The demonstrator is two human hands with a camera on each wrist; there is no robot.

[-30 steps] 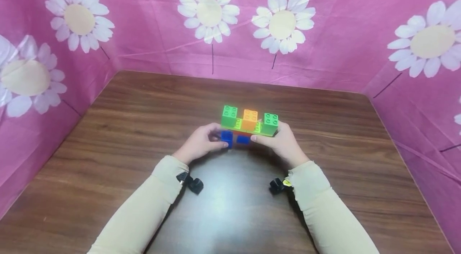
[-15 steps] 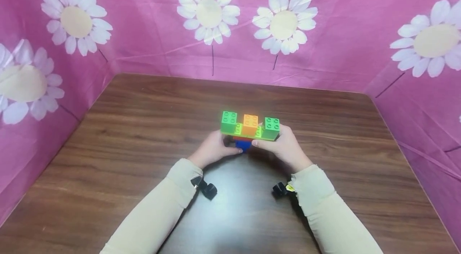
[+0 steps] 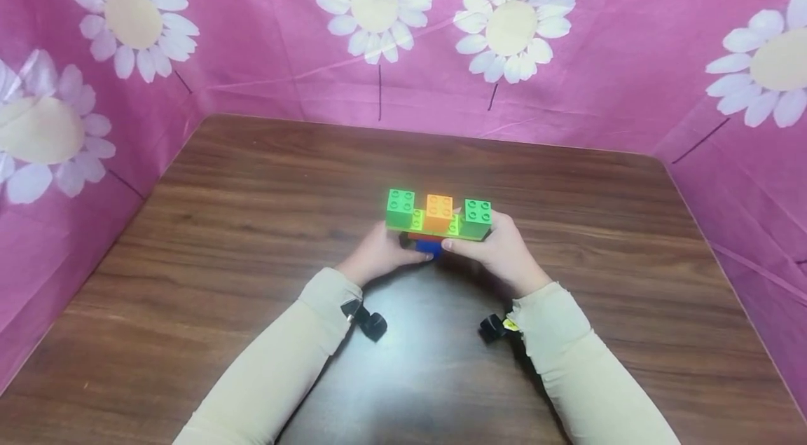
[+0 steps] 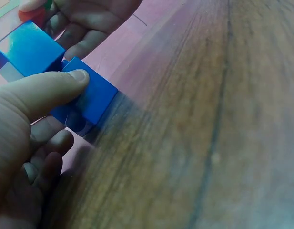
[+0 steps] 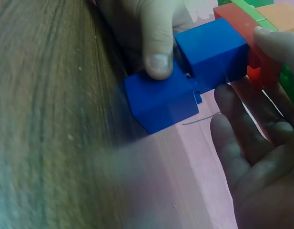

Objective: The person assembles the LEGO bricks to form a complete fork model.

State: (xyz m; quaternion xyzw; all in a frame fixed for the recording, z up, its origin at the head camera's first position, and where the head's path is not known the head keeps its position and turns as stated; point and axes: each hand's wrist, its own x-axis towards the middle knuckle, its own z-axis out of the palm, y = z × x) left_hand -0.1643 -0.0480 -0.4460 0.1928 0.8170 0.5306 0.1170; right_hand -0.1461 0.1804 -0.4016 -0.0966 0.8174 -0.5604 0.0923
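My right hand (image 3: 501, 252) holds a toy-brick build by its right end. Two green bricks (image 3: 400, 208) and an orange brick (image 3: 439, 212) top its lime layer (image 3: 417, 221), with red (image 5: 239, 19) beneath. Under the red sits an upper blue brick (image 5: 213, 52). Between thumb and fingers, my left hand (image 3: 381, 254) pinches a lower blue brick (image 5: 161, 102), its thumb (image 4: 65, 86) lying across one side. This brick's studs face the underside of the upper blue brick, slightly offset and tilted, and some studs still show between them.
The build is close over a brown wood-grain table (image 3: 252, 186). A pink cloth with white flowers (image 3: 284, 31) hangs round the back and sides. Black wrist cameras (image 3: 372, 326) sit at both sleeve cuffs.
My left hand has moved right, bringing the lower blue brick from beside the build to beneath its upper blue brick. The right hand keeps its grip, nearly in place.
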